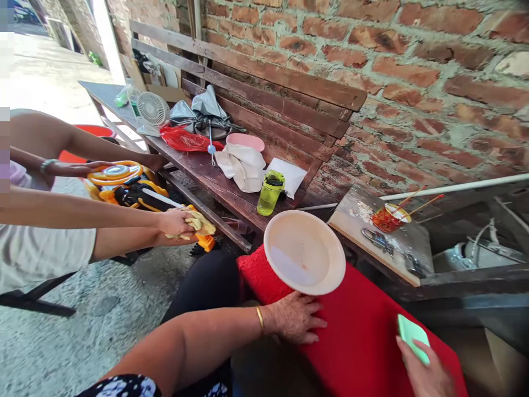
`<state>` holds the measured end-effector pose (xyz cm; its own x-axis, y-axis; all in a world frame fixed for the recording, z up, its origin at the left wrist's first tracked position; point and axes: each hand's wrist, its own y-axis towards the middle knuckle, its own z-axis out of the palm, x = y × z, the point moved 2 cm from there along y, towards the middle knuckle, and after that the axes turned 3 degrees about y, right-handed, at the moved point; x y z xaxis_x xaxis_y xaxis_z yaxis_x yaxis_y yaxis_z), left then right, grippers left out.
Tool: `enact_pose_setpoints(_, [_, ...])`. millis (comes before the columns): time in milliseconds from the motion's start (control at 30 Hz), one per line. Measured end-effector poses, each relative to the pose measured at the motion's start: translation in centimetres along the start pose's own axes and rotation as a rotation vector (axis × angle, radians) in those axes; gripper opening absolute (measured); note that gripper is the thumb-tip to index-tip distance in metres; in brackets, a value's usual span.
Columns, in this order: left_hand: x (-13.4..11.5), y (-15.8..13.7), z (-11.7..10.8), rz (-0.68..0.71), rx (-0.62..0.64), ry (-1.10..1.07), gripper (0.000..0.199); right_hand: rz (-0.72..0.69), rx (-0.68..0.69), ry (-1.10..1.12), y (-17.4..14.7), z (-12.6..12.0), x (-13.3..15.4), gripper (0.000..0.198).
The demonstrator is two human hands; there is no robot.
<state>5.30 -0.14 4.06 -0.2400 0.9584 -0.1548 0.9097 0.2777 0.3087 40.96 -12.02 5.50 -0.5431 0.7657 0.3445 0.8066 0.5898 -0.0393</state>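
My left hand (298, 318) lies flat with fingers spread on a red cloth-covered surface (351, 325), just below a pale basin (306, 286) holding cloudy water. A gold bangle circles that wrist. At the lower right, my right hand (427, 366), slightly blurred, grips a mint-green rounded block (413, 337) over the red cloth. Its underside is hidden, so I cannot tell whether it is a brush or a sponge. On the left, another person's hand (176, 222) presses a yellow cloth (200, 221) to a yellow-and-black wheeled object (144, 194).
A dark wooden bench (194, 165) holds a green bottle (271, 193), white cloth (242, 168), red plastic bag (185, 139), folded umbrella (206, 116) and small fan (152, 108). Right of the basin, a board (351, 215) carries a red tin (388, 219) and a padlock (374, 238). A brick wall (372, 55) stands behind.
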Motion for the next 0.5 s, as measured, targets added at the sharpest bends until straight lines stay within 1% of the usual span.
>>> enact_pose_setpoints(33, [0.0,-0.1,0.2,-0.009,0.005,-0.004,0.044,-0.017,0.039,0.069,-0.8,1.0,2.7,0.073])
enact_pose_setpoints(67, [0.1,-0.2,0.4,-0.018,0.010,-0.008,0.044,-0.081,0.044,0.100,-1.6,2.1,5.7,0.070])
enact_pose_setpoints(133, [0.2,-0.3,0.9,-0.025,0.016,-0.013,0.044,-0.264,0.037,0.128,-2.7,4.1,11.6,0.061])
enact_pose_setpoints(167, [0.3,-0.4,1.0,-0.024,0.016,-0.015,0.044,-0.375,0.058,0.131,-3.0,5.0,13.9,0.056])
enact_pose_setpoints(200, [0.3,-0.4,1.2,-0.020,0.013,-0.018,0.044,-0.464,0.073,0.118,-3.0,5.6,15.6,0.052])
enact_pose_setpoints(233, [0.3,-0.5,1.3,-0.017,0.009,-0.020,0.045,-0.526,0.090,0.093,-2.6,6.0,16.6,0.049])
enact_pose_setpoints(267, [0.3,-0.5,1.3,-0.017,0.008,-0.023,0.045,-0.552,0.103,0.060,-2.0,6.1,16.7,0.047])
enact_pose_setpoints(300, [0.3,-0.5,1.3,-0.021,0.009,-0.028,0.045,-0.536,0.107,0.026,-1.0,5.9,16.0,0.045])
enact_pose_setpoints(333, [0.3,-0.5,1.3,-0.025,0.012,-0.033,0.045,-0.489,0.102,-0.003,0.1,5.4,14.6,0.046])
enact_pose_setpoints(367, [0.3,-0.5,1.3,-0.029,0.016,-0.039,0.044,-0.418,0.084,-0.027,1.4,4.5,12.6,0.048])
enact_pose_setpoints(433, [0.2,-0.5,1.1,-0.035,0.026,-0.054,0.044,-0.263,0.023,-0.062,3.7,1.8,7.1,0.057])
enact_pose_setpoints(500, [0.2,-0.4,1.0,-0.040,0.032,-0.067,0.044,-0.139,-0.051,-0.106,5.1,-1.4,0.5,0.065])
